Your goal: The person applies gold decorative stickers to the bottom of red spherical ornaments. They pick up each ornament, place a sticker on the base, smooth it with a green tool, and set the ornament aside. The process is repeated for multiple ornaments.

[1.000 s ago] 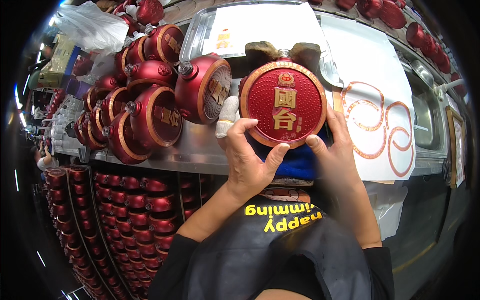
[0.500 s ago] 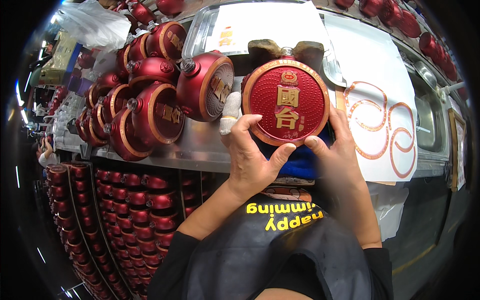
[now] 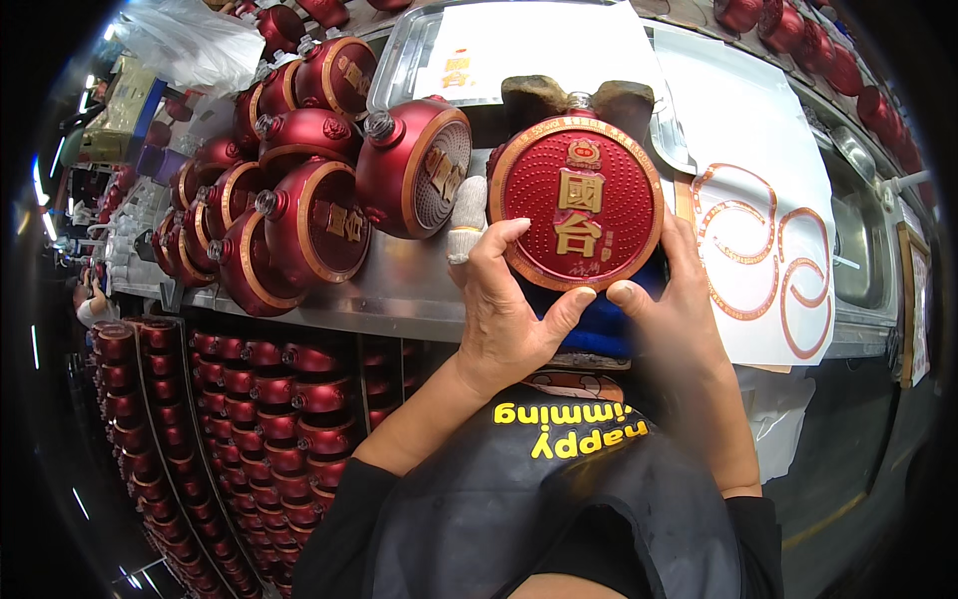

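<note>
A round, flat-faced red bottle rests with its neck against a dark, two-pronged stand. Its studded front carries raised gold characters, and an orange-gold band with fine print runs round the rim. My left hand holds the bottle at its lower left, thumb at the bottom rim and a knitted white cover on one finger. On the lower right, my right hand grips the rim with the thumb below and the fingers along the side. The undersides of both grips are hidden.
Several similar red bottles crowd the steel bench at left. White paper at right carries orange ring-shaped strips. Behind the stand, a metal tray bears a white sheet with small gold-red stickers. Racks of red bottles stand at lower left; a sink lies right.
The whole view has shifted slightly. Both hands keep the same hold on the bottle, and nothing else has visibly changed.
</note>
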Demonstrator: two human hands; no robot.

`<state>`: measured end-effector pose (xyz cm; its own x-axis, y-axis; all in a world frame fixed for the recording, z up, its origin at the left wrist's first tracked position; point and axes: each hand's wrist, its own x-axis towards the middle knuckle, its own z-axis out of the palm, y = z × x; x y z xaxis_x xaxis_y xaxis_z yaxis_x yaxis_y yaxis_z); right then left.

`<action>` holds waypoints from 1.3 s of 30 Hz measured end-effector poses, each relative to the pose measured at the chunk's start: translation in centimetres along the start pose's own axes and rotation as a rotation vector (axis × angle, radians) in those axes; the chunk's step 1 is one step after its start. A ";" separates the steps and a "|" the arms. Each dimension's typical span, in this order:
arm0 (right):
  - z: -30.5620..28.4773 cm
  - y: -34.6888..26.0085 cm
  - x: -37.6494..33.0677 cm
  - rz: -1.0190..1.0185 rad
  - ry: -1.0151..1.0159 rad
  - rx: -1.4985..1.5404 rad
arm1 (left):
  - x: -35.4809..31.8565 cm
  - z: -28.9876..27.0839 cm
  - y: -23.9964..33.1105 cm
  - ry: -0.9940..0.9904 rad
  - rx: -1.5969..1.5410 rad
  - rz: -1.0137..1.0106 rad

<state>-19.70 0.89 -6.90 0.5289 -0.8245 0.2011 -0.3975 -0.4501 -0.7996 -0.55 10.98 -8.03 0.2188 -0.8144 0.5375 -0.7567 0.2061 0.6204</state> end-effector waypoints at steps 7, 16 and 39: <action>0.4 -0.4 0.0 0.041 0.003 -0.026 | 0.4 0.1 0.2 -0.002 0.044 0.000; 0.0 0.7 0.2 -0.028 -0.018 0.090 | 0.5 -0.1 0.1 -0.030 0.021 0.001; 0.2 0.6 0.2 0.117 -0.048 0.221 | -1.6 -0.2 -2.0 -0.042 -0.258 -0.178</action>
<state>-19.68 0.56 -7.45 0.5261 -0.8469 0.0766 -0.2879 -0.2621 -0.9211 0.73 11.98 -9.97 0.3045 -0.8704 0.3868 -0.5263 0.1847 0.8300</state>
